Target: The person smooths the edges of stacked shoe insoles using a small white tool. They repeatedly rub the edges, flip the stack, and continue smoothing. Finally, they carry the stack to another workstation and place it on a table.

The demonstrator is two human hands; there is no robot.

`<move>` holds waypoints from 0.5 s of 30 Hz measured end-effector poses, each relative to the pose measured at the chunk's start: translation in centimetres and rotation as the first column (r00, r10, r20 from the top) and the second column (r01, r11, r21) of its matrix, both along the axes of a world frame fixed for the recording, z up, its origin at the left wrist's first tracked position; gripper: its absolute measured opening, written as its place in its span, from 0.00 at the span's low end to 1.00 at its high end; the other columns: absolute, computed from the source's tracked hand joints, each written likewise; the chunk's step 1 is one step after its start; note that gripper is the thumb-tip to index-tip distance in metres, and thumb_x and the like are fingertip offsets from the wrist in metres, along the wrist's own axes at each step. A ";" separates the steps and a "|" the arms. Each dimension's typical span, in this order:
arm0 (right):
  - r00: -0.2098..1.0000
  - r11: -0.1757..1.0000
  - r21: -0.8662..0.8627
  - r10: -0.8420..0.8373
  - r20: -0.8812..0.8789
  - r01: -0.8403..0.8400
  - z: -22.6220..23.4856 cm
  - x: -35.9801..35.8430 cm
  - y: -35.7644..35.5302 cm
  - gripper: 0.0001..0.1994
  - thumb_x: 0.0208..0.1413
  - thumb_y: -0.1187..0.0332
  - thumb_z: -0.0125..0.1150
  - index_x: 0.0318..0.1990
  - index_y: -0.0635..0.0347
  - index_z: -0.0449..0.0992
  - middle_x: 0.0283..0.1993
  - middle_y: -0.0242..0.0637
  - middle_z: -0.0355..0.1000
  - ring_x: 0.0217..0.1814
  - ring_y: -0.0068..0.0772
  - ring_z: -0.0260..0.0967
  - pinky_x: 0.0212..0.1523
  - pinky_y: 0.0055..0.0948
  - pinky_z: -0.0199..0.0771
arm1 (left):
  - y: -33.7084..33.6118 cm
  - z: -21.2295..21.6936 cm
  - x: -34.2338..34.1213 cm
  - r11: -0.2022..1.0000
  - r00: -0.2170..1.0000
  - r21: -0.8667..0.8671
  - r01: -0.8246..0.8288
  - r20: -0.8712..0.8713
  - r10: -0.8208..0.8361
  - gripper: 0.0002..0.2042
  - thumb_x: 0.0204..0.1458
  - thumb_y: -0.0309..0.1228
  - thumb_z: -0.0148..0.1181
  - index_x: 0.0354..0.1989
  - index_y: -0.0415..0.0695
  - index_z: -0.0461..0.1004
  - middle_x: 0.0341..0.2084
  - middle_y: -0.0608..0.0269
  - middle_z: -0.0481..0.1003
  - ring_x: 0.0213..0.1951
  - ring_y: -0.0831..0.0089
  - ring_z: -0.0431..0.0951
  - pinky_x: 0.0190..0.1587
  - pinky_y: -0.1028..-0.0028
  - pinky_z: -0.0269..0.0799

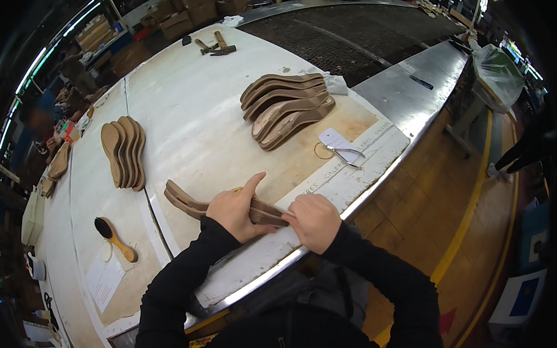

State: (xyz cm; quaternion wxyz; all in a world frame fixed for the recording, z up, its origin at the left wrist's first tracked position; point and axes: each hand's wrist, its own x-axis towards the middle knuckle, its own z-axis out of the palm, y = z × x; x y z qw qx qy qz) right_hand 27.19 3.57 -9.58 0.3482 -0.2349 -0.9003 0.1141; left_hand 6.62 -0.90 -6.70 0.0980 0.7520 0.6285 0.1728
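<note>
A brown shoe sole (181, 198), with what looks like a second layer along it, lies near the table's front edge. My left hand (231, 214) is wrapped over its middle, the thumb raised. At the sole's right end my right hand (315, 221) is closed, its fingertips pinching the tip; whether something small is also between them is hidden. Beyond my hands a stack of brown wedge soles (285, 108) rests on the table. To the left, several tan soles (123, 152) stand pressed together in a row.
On the white table (188, 100) lie a wooden-handled brush (117, 240), a printed sheet (104, 281), hammers (222, 46) and a white tag (340, 144) beside metal pliers (347, 157). A dark conveyor belt (355, 36) runs behind. A plastic-covered stand (494, 78) is at the right.
</note>
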 end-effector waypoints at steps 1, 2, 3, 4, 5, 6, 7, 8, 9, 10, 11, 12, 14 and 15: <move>1.000 1.000 0.008 -0.010 0.010 0.010 -0.4 0.5 -0.1 0.08 0.49 0.71 0.62 0.26 0.60 0.68 0.27 0.40 0.66 0.31 0.44 0.66 0.34 0.38 0.65 | 0.0 0.0 0.0 1.000 1.000 -0.010 0.002 -0.005 -0.002 0.52 0.26 0.51 0.78 0.64 0.48 0.57 0.22 0.57 0.74 0.27 0.54 0.77 0.31 0.63 0.71; 0.998 0.999 0.008 -0.046 0.051 0.046 -1.1 1.4 -0.1 0.08 0.49 0.71 0.62 0.26 0.60 0.68 0.27 0.40 0.66 0.31 0.44 0.66 0.33 0.38 0.65 | 0.1 0.2 0.1 1.000 1.000 -0.016 0.009 -0.008 -0.009 0.52 0.26 0.52 0.78 0.64 0.48 0.57 0.23 0.57 0.74 0.27 0.54 0.77 0.32 0.62 0.71; 0.992 0.997 0.010 -0.078 0.095 0.077 -2.3 2.3 -0.1 0.08 0.49 0.71 0.62 0.26 0.60 0.68 0.26 0.40 0.66 0.31 0.45 0.66 0.33 0.39 0.65 | 0.2 0.1 0.0 1.000 1.000 -0.002 0.008 -0.017 -0.008 0.52 0.27 0.52 0.77 0.64 0.48 0.57 0.23 0.56 0.74 0.28 0.53 0.77 0.32 0.62 0.71; 0.984 0.994 0.015 -0.111 0.138 0.110 -3.1 3.2 -0.4 0.08 0.49 0.70 0.62 0.26 0.60 0.68 0.26 0.40 0.66 0.31 0.45 0.66 0.33 0.39 0.65 | 0.2 -0.2 -0.1 1.000 1.000 0.012 0.009 -0.026 -0.009 0.52 0.27 0.52 0.77 0.64 0.48 0.58 0.23 0.56 0.74 0.28 0.53 0.77 0.32 0.62 0.71; 0.988 0.979 -0.137 -0.141 0.068 0.149 -2.8 3.7 -0.6 0.09 0.50 0.70 0.62 0.26 0.60 0.68 0.25 0.41 0.66 0.30 0.47 0.65 0.32 0.39 0.64 | 0.4 -0.4 -0.1 1.000 0.999 0.027 0.005 -0.034 -0.004 0.52 0.27 0.53 0.77 0.64 0.48 0.58 0.23 0.56 0.74 0.28 0.53 0.77 0.32 0.62 0.71; 0.989 0.986 -0.088 -0.140 0.042 0.144 -2.6 3.7 -0.4 0.09 0.50 0.69 0.63 0.27 0.60 0.68 0.25 0.40 0.66 0.29 0.46 0.65 0.32 0.39 0.64 | 0.5 -0.3 -0.2 1.000 1.000 0.029 -0.001 -0.030 0.001 0.51 0.27 0.53 0.77 0.63 0.48 0.58 0.23 0.56 0.74 0.28 0.53 0.77 0.32 0.62 0.71; 0.990 0.989 -0.038 -0.139 0.017 0.139 -2.1 3.4 -0.1 0.09 0.50 0.68 0.63 0.27 0.60 0.68 0.25 0.40 0.65 0.28 0.46 0.65 0.31 0.39 0.64 | 0.5 -0.1 -0.3 1.000 1.000 0.031 -0.006 -0.025 0.006 0.51 0.28 0.53 0.77 0.63 0.48 0.59 0.23 0.55 0.74 0.28 0.52 0.77 0.32 0.62 0.71; 0.988 0.988 0.002 -0.154 -0.005 0.154 -1.7 3.3 -0.3 0.10 0.50 0.67 0.63 0.28 0.60 0.68 0.24 0.40 0.65 0.28 0.45 0.65 0.31 0.38 0.63 | 0.5 -0.2 -0.1 1.000 1.000 0.022 0.008 -0.019 -0.008 0.51 0.28 0.53 0.77 0.63 0.48 0.59 0.23 0.55 0.74 0.29 0.52 0.77 0.32 0.62 0.71; 0.990 0.991 -0.004 -0.130 -0.044 0.130 -1.3 2.4 0.2 0.09 0.50 0.67 0.63 0.28 0.59 0.68 0.26 0.38 0.65 0.30 0.43 0.65 0.33 0.37 0.62 | 0.4 -0.2 -0.1 1.000 1.000 0.027 0.006 -0.021 -0.005 0.50 0.28 0.53 0.77 0.62 0.48 0.60 0.23 0.55 0.74 0.29 0.52 0.77 0.32 0.62 0.71; 0.993 0.995 0.022 -0.095 -0.076 0.097 -0.7 1.1 0.4 0.09 0.49 0.67 0.63 0.28 0.59 0.68 0.26 0.38 0.65 0.31 0.42 0.64 0.34 0.37 0.62 | 0.4 -0.2 -0.2 0.999 1.000 0.033 0.003 -0.023 -0.002 0.50 0.27 0.53 0.77 0.62 0.48 0.60 0.23 0.55 0.74 0.29 0.52 0.77 0.33 0.62 0.71; 0.992 0.997 0.048 -0.059 -0.109 0.065 0.1 -0.3 0.6 0.09 0.49 0.67 0.63 0.28 0.58 0.68 0.27 0.37 0.65 0.33 0.42 0.64 0.35 0.37 0.61 | 0.4 -0.2 -0.1 0.999 1.000 0.037 0.002 -0.026 -0.001 0.49 0.27 0.53 0.77 0.62 0.48 0.61 0.23 0.55 0.74 0.29 0.52 0.77 0.33 0.62 0.71; 0.990 0.997 0.075 -0.021 -0.140 0.031 0.5 -1.1 0.6 0.09 0.48 0.68 0.63 0.28 0.58 0.68 0.27 0.36 0.65 0.34 0.41 0.64 0.36 0.37 0.61 | 0.4 -0.3 -0.2 1.000 1.000 0.029 -0.005 -0.020 0.005 0.49 0.27 0.53 0.77 0.61 0.47 0.62 0.23 0.55 0.75 0.29 0.52 0.77 0.33 0.62 0.71; 0.983 0.997 0.068 -0.023 -0.184 0.036 -0.2 -1.5 0.6 0.08 0.47 0.70 0.65 0.28 0.58 0.70 0.28 0.36 0.65 0.35 0.42 0.64 0.38 0.37 0.60 | 0.3 -0.4 -0.2 1.000 1.000 0.005 -0.018 -0.008 0.018 0.48 0.27 0.54 0.77 0.60 0.47 0.63 0.24 0.55 0.75 0.29 0.52 0.77 0.33 0.62 0.71; 0.978 0.997 0.062 -0.025 -0.206 0.038 -0.8 -1.6 0.7 0.08 0.46 0.71 0.66 0.27 0.58 0.70 0.28 0.36 0.66 0.36 0.42 0.64 0.39 0.37 0.59 | 0.2 -0.4 -0.1 1.000 1.000 0.027 -0.003 -0.020 0.003 0.47 0.27 0.54 0.77 0.59 0.47 0.64 0.24 0.55 0.75 0.30 0.53 0.77 0.33 0.62 0.71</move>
